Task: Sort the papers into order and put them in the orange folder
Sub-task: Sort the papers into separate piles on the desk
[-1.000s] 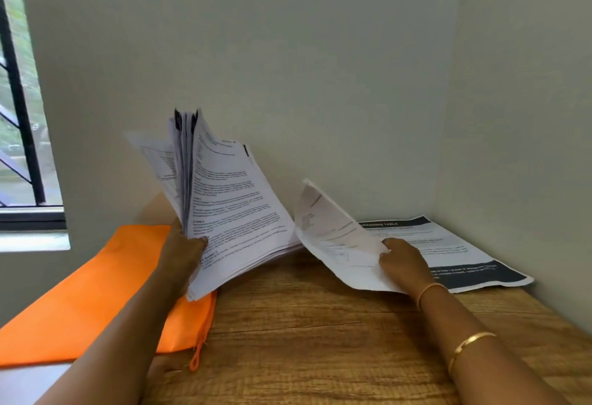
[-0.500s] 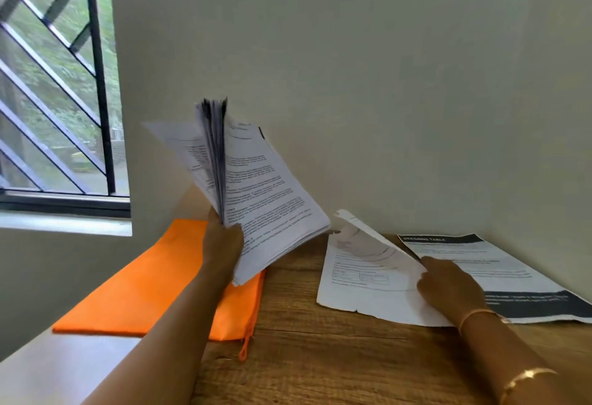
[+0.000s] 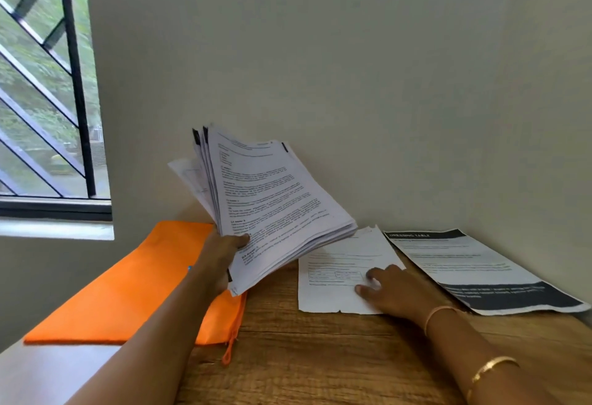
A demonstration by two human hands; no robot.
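My left hand (image 3: 221, 254) grips a thick stack of printed papers (image 3: 272, 209), holding it tilted up above the wooden table (image 3: 320, 356), thumb on the top sheet. Under that arm the flat orange folder (image 3: 128, 289) lies on the table's left side, its zip pull hanging at the near right corner. My right hand (image 3: 394, 292) rests with spread fingers on a single white sheet (image 3: 336, 273) that lies flat on the table. A sheet with a black header and footer (image 3: 474, 263) lies to the right of it.
Grey walls close the table in at the back and right. A barred window (image 3: 48, 100) with a sill is at the left. Gold bangles circle my right wrist and forearm.
The single sheet, lifted and curled a second ago, now lies flat under my right hand. The paper stack has tilted lower toward the table. The view has shifted to the left.
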